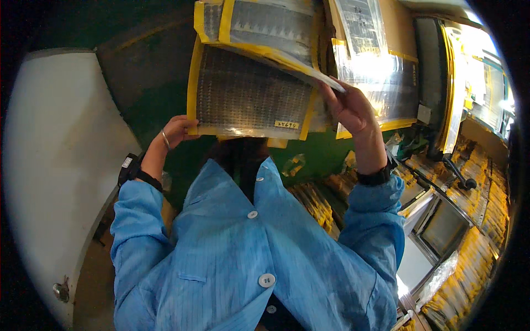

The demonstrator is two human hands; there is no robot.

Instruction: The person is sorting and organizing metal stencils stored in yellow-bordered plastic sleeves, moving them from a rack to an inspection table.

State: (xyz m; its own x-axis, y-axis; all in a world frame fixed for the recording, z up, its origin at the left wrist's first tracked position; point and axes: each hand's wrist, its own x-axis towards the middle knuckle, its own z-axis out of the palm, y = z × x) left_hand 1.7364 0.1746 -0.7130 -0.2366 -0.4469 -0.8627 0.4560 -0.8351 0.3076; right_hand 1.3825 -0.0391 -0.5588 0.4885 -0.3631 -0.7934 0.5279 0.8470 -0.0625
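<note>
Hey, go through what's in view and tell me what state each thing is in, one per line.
Lower sheet, roughly flat, far part covered
Upper sheet, bent, right corner raised off the lower sheet
Left hand, closed on the lower sheet's near left corner
Right hand, closed on the upper sheet's right corner
Blue coat, fastened mid-front, parted at the hem
Yellow-edged sheets, packed together at lower right

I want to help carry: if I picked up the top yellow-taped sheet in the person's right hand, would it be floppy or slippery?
The top yellow-taped sheet would probably be bendy, not limp: it bows gently where the right hand holds it. Its thin edge suggests it's light. Its shiny surface might be slippery.
</note>
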